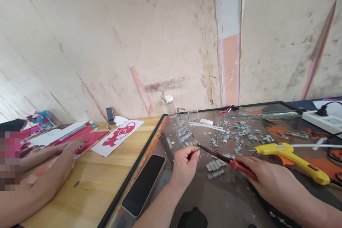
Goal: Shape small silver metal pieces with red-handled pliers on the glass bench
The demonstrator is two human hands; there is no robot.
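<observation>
My left hand [186, 165] is closed in a pinch above the glass-like dark tabletop. What lies between its fingertips is too small to make out. From the right, my right hand [272, 181] grips a red-handled tool [242, 168] with a long, dark, tapering tip. That tip reaches the fingertips of my left hand; I cannot tell whether it holds anything. Just below the tool lie short rows of flat grey metal pieces [216, 165]. Behind it spreads a loose pile of small grey metal pieces [242, 130]. More of these pieces stand in a line [183, 131] beyond my left hand.
A phone [144, 185] lies left of my left forearm. To the right are a yellow glue gun [294, 160] and a white power strip [320, 119]. A clear jar [170, 107] stands by the wall. At left, another person's hand [76, 146] rests on red paper near a red cutout [119, 135].
</observation>
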